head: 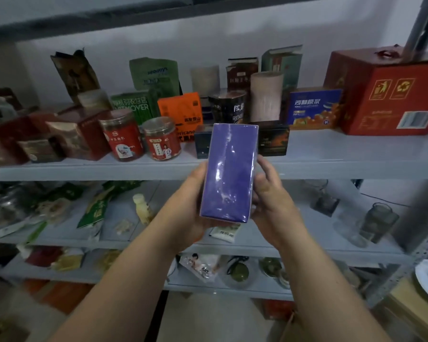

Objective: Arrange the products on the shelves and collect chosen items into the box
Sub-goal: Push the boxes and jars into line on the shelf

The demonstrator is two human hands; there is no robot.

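Both hands hold the purple box upright between them, the left hand cupping its left edge and the right hand curled round its right edge. Just beyond them runs the shelf, with a black box right behind. This looks like the shelving step, and the next move calls for the bare stretch beyond the right hand, short of the red carton.
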